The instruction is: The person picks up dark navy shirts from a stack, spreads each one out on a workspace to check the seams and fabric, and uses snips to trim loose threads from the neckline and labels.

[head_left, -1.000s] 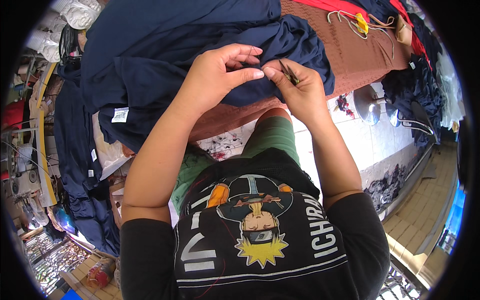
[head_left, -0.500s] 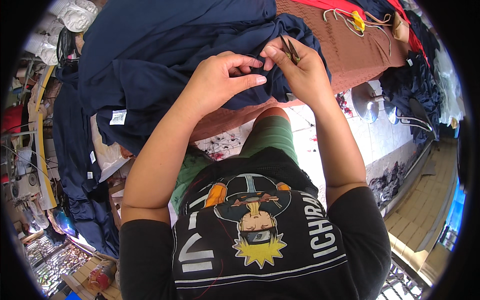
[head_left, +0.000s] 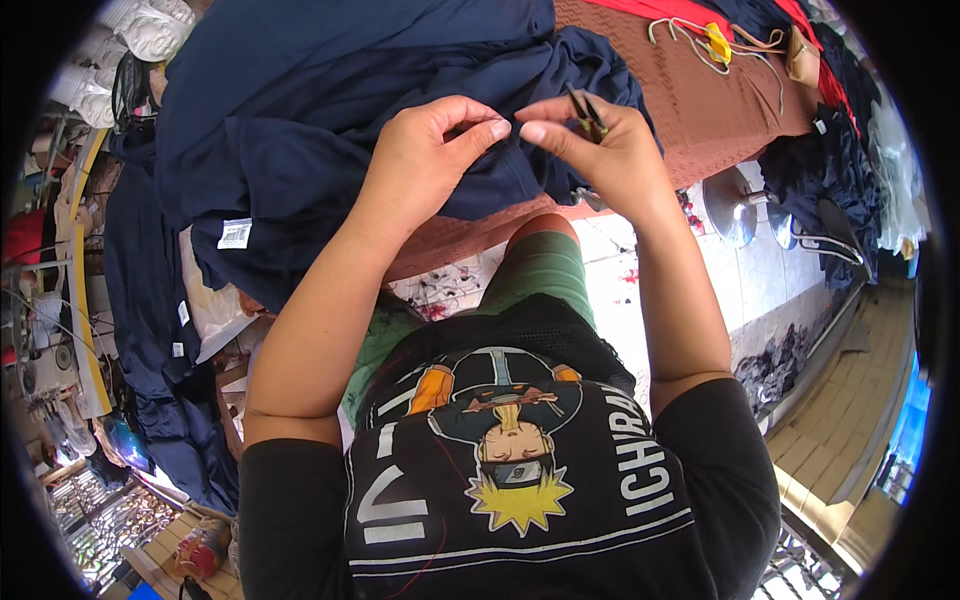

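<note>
Dark navy fabric [head_left: 300,170] lies heaped over the table in front of me, with a white label [head_left: 235,234] on its near left part. Above its near edge, my left hand [head_left: 425,155] pinches thumb and forefinger together; whatever is between the tips is too small to make out. Small dark thread snips [head_left: 588,117] sit in my right hand [head_left: 605,150], held against the palm with the blades pointing up and away. That hand's thumb and forefinger are apart, close to the left fingertips.
A brown textured cloth [head_left: 690,110] covers the table, with pale cords [head_left: 680,40] and a yellow piece [head_left: 718,45] at the far right. More navy fabric hangs at left [head_left: 150,300]. A round metal stool [head_left: 730,205] stands right. Thread scraps [head_left: 440,290] litter the floor.
My left thumb and forefinger have closed into a pinch. The right thumb and forefinger have parted, and the snips have tilted slightly in that hand. The fabric looks unmoved.
</note>
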Demonstrator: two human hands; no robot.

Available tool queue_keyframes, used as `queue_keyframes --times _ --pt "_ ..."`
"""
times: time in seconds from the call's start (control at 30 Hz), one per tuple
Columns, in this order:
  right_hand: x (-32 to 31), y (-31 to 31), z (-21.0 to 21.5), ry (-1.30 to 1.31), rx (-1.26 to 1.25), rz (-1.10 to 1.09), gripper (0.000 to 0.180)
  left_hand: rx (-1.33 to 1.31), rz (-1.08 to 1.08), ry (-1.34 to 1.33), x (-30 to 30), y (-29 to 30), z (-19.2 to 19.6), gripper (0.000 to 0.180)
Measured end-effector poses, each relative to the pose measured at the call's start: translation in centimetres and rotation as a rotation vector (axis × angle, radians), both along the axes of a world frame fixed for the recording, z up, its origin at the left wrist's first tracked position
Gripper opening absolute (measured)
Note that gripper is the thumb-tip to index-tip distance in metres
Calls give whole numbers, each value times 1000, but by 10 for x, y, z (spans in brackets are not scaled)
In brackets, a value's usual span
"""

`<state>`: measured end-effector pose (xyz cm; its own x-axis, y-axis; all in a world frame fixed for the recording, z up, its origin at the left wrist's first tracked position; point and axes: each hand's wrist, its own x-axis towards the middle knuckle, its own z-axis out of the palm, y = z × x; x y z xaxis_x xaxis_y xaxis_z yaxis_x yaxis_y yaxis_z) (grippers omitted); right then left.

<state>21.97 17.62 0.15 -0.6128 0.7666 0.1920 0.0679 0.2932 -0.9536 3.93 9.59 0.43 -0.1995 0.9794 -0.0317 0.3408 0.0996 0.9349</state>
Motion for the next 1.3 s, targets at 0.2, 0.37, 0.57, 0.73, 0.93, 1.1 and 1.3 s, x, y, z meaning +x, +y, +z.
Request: queue_keyframes --times 0.2,0.37,0.57,0.73,0.93,1.1,1.3 --pt "-5 -11 7 -202 53 -35 19 155 7 130 4 -1 2 20" --pt "-4 -11 3 -131 18 -16 11 89 -87 -7 8 -3 3 23" --pt "-1 1 -2 88 3 -12 11 5 -153 63 7 -4 8 22" --pt "-6 4 15 25 39 63 11 112 -123 128 8 -4 3 19" --pt "-11 12 33 -215 285 94 21 53 -94 203 9 -4 12 18" --pt "11 14 57 -534 516 110 30 -20 -111 184 8 -7 18 19" --pt "31 20 59 -495 405 342 18 -8 -129 1 -1 -3 12 22"
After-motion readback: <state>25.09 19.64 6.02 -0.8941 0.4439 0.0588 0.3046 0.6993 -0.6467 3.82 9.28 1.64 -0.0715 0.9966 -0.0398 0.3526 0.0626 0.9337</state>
